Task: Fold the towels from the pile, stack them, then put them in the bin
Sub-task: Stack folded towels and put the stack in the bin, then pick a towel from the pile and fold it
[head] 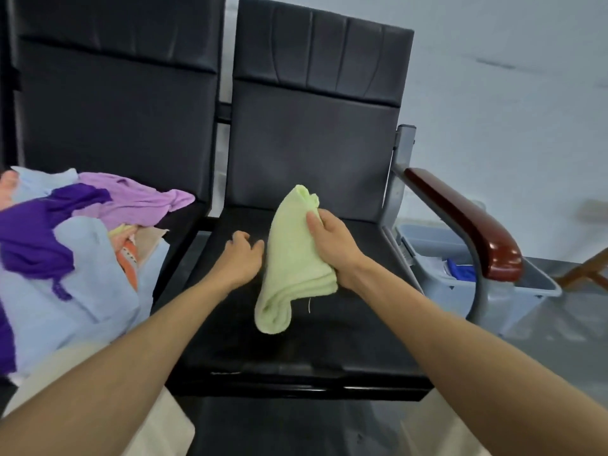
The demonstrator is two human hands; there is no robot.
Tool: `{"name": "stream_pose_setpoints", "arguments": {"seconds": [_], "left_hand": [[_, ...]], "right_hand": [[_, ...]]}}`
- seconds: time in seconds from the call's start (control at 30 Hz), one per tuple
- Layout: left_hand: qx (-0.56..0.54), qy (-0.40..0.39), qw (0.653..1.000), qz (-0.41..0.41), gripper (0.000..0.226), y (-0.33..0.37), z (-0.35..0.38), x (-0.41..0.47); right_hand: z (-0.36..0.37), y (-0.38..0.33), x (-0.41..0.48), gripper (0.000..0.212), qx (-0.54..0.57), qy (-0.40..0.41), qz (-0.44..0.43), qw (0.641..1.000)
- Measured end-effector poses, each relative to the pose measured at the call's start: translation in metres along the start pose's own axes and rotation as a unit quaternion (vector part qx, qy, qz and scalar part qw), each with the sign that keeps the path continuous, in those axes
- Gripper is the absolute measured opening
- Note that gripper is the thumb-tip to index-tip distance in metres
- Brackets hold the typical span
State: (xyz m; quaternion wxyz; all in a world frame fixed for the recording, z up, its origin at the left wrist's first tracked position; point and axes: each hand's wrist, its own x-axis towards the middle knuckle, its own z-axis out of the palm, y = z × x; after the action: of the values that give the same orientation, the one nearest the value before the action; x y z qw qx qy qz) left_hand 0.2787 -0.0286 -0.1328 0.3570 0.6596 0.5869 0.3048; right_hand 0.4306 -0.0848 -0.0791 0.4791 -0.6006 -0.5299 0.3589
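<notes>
A pale green towel [291,258], folded over into a thick bundle, hangs above the black seat [296,350] in the middle. My right hand [332,245] grips its right edge, thumb on top. My left hand [243,258] hovers just left of the towel with fingers loosely curled, holding nothing. The pile of towels [65,245] in purple, lilac, light blue and orange lies on the left seat. A grey bin [493,291] stands on the floor to the right of the chair, with something blue inside.
The chair's grey metal frame and dark red armrest [470,225] rise between the seat and the bin. Black backrests [312,110] stand behind both seats. My light trousers show at the bottom edge.
</notes>
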Motion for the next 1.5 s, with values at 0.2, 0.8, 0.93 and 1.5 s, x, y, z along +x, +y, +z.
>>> {"name": "stream_pose_setpoints", "arguments": {"seconds": [0.2, 0.8, 0.93, 1.5], "left_hand": [[-0.417, -0.198, 0.873, -0.155, 0.046, -0.006, -0.028, -0.017], [0.202, 0.049, 0.977, 0.050, 0.020, -0.034, -0.018, 0.120], [0.187, 0.056, 0.980, 0.041, 0.022, -0.042, -0.004, 0.168], [0.052, 0.071, 0.996, 0.021, 0.039, -0.060, -0.028, 0.132]], "right_hand": [[0.003, -0.025, 0.003, 0.027, 0.202, 0.017, 0.033, 0.979], [0.009, 0.079, 0.137, 0.043, 0.138, -0.091, 0.104, 0.981], [0.018, 0.088, 0.188, 0.043, 0.119, -0.054, 0.099, 0.986], [0.073, 0.083, 0.149, 0.055, -0.314, 0.053, -0.039, 0.947]]}}
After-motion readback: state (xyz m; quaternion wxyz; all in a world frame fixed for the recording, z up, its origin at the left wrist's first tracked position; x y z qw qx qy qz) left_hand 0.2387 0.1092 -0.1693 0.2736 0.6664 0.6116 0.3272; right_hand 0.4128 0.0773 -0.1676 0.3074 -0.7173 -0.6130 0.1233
